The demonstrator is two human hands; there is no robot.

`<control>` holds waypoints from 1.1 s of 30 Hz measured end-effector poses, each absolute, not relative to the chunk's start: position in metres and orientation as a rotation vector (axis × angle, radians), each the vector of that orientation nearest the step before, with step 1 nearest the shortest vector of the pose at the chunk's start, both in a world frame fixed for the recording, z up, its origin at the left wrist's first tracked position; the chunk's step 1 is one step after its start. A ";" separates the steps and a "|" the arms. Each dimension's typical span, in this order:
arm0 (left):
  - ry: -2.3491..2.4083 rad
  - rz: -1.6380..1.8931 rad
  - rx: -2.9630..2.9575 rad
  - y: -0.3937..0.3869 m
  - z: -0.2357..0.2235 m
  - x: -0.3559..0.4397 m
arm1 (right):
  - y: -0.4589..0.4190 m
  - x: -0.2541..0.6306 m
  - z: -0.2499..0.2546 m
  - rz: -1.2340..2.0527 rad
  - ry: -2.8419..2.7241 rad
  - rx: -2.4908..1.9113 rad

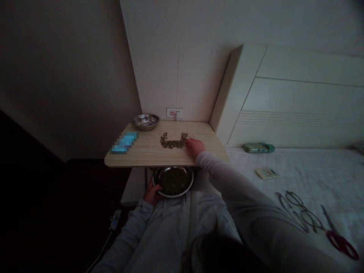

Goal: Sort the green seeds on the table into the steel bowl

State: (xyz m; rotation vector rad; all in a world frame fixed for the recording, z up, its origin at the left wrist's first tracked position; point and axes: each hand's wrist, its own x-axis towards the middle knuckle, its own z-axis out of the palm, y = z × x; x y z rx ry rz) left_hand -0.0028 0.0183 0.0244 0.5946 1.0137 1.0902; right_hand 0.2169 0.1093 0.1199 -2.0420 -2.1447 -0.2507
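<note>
My left hand [151, 192] grips the rim of a steel bowl [182, 189] half full of small dark green grains, held just below the front edge of a small wooden table [142, 151]. My right hand [195, 146] rests palm down on the tabletop, fingers together against the right end of a pile of the same grains [172, 141]. The pile is spread in a rough U shape at the table's middle.
An empty steel bowl [145, 121] stands at the table's back left, a blue flat item [124, 142] on its left side. A wall socket [174, 112] is behind. On the bed to the right lie a green case [258, 148], a card [266, 173], two pairs of glasses [301, 212] and red-handled scissors [341, 242].
</note>
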 end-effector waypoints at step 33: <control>1.054 1.055 0.557 0.021 0.024 0.000 | 0.043 0.300 0.100 0.558 -1.257 -1.678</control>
